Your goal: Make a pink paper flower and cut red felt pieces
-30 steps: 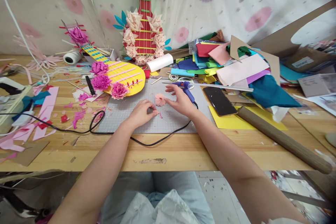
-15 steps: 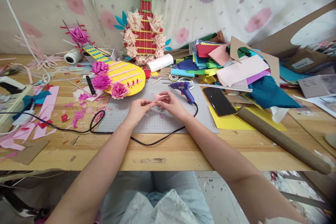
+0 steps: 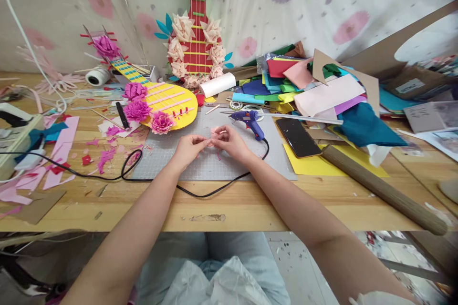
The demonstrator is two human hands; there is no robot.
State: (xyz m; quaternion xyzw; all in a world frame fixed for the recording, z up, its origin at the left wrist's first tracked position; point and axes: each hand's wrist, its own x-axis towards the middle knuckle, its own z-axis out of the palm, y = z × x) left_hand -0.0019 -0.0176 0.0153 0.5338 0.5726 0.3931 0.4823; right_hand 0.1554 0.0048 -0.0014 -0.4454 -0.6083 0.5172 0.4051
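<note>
Above the grey cutting mat (image 3: 157, 167), my left hand (image 3: 189, 151) and my right hand (image 3: 231, 142) meet fingertip to fingertip. Both are closed in a pinch on a small piece of pink paper (image 3: 214, 130), mostly hidden by the fingers. A blue glue gun (image 3: 250, 121) with a long white glue stick lies just beyond my right hand. Past my left hand rests a yellow paper guitar (image 3: 182, 105) decorated with magenta paper flowers (image 3: 139, 109). Its pink strips run across the yellow body.
A red guitar (image 3: 198, 47) with cream flowers leans at the back. Coloured paper (image 3: 329, 95) is heaped at right, near a black phone (image 3: 298, 137) and a brown tube (image 3: 379, 186). The black cord (image 3: 211, 196) loops across the mat's front. Pink scraps (image 3: 67, 138) litter the left.
Both hands stay together in nearly the same place. The pink paper between the fingers has shifted slightly and shows upright above them. The whole view has moved a little.
</note>
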